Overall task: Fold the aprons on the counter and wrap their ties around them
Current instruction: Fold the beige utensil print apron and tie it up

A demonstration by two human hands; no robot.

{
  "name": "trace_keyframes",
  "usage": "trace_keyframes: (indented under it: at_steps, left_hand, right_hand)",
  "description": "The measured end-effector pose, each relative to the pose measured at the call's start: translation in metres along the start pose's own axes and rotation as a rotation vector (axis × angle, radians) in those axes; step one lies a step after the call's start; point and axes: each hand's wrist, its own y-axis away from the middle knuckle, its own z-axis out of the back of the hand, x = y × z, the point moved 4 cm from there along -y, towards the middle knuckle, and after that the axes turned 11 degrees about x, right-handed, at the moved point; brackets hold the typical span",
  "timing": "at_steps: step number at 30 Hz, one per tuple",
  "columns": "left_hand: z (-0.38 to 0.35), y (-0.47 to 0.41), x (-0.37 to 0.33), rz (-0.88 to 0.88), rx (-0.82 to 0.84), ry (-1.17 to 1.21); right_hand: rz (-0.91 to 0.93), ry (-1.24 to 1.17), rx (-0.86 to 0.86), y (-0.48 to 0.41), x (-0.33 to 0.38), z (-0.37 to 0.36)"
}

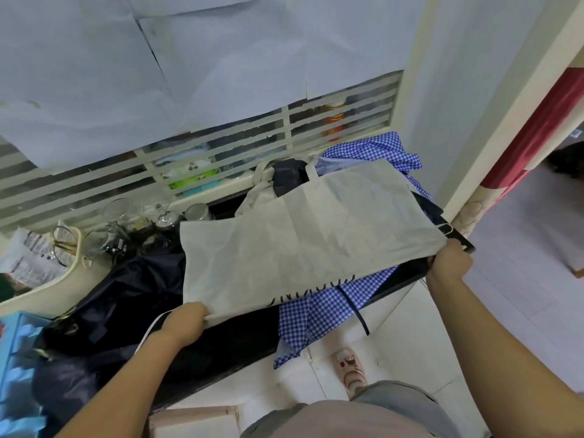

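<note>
Fingers [202, 312] of the left hand [183, 324] are clamped on the near left corner of the cream apron [303, 235]; the right hand [450, 260] pinches its near right corner. The apron is stretched flat over the dark tabletop [240, 336], lying across a blue checked apron [319, 311] and beside a navy apron [126, 289].

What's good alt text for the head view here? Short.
Seen from above, a person's left hand and right hand grip the near edge of a beige apron, spread flat over a dark counter. A blue checked apron lies beneath it and hangs over the edge; dark fabric and glassware sit to the left.
</note>
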Motion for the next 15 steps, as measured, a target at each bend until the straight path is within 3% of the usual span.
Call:
trace_keyframes:
  at_steps: [3,9,11,15]
  left_hand:
    - [0.032,-0.004,0.014,-0.033,0.212,0.067]
    - [0.084,0.011,0.013,-0.084,0.605,0.295]
    - [0.092,0.007,0.016,-0.075,0.591,0.313]
    - [0.108,-0.017,0.037,-0.024,0.260,0.596]
  right_hand:
    - [0.080,-0.103,-0.035,0.002,0.014,-0.004]
    - [0.213,0.050,-0.011,-0.001,0.054,-0.025]
    - [0.202,0.063,-0.042,0.003,0.066,-0.037]
    - [0.072,0.136,0.052,0.003,0.063,-0.069]
